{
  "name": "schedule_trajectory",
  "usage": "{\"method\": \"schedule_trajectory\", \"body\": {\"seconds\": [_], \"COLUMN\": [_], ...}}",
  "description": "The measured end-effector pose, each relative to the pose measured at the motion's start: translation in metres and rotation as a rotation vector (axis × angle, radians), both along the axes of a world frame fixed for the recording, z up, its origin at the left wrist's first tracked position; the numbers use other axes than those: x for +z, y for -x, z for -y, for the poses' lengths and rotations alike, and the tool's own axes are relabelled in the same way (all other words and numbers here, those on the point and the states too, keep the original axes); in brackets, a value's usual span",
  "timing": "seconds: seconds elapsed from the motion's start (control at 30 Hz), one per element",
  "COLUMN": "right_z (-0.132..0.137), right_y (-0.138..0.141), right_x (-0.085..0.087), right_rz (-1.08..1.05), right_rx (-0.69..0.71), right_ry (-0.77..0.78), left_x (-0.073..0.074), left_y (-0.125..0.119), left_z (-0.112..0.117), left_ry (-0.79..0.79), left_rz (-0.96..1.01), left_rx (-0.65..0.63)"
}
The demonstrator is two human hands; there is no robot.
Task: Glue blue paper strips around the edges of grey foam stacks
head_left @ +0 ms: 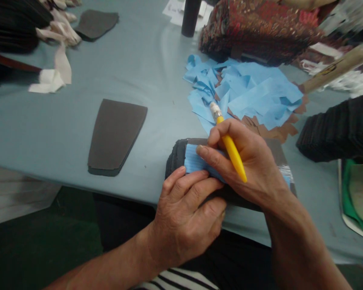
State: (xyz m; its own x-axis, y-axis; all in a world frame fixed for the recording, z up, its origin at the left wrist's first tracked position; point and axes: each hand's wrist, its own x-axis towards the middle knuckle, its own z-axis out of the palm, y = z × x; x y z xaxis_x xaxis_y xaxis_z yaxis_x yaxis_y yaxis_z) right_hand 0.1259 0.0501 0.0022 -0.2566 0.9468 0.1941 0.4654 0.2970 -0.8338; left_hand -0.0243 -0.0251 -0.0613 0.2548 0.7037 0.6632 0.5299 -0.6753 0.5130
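Head view: I've got right grip point(251, 163) clamped on yellow brush point(233, 152), left hand point(190, 211) unclenched, nearside of sideways blue strip point(191, 158).

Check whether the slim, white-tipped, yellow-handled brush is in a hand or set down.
In hand: the brush is in the right hand, its yellow handle slanting beside the thumb, white tip pointing away from the wrist.

I have both bare forearms point(124, 250) angled inward at the near edge of the surface point(57, 129), the left hand point(190, 213) palm down with fingers gently bent, the right hand point(248, 161) just beside it, index finger curled in a grip, thumb stretched just beyond the left fingertips.
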Motion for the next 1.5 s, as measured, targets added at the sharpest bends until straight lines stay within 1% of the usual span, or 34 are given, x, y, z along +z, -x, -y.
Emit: {"method": "schedule_trajectory", "body": {"seconds": [0.3, 0.6, 0.93, 1.33, 1.5], "right_z": [0.0011, 0.0018, 0.0023, 0.0024, 0.0026], "right_y": [0.0009, 0.0009, 0.0011, 0.0016, 0.0019], "right_x": [0.0004, -0.0001, -0.0006, -0.0005, 0.0009], "right_rz": [-0.013, -0.006, 0.007, -0.007, -0.009], "right_rx": [0.001, -0.003, -0.004, -0.003, -0.016], "right_ry": [-0.012, -0.006, -0.032, -0.029, 0.005], "left_x": [-0.0039, -0.0044, -0.0043, -0.0052, -0.0057], "left_y": [-0.0010, -0.0019, -0.0021, -0.0015, -0.0017], "left_z": [-0.0009, -0.0005, -0.0008, -0.0003, -0.0001], "left_ry": [-0.023, -0.032, -0.029, -0.032, -0.029], "left_rz": [0.009, 0.018, 0.014, 0.016, 0.025], "left_rx": [0.011, 0.013, 0.017, 0.010, 0.013]}}
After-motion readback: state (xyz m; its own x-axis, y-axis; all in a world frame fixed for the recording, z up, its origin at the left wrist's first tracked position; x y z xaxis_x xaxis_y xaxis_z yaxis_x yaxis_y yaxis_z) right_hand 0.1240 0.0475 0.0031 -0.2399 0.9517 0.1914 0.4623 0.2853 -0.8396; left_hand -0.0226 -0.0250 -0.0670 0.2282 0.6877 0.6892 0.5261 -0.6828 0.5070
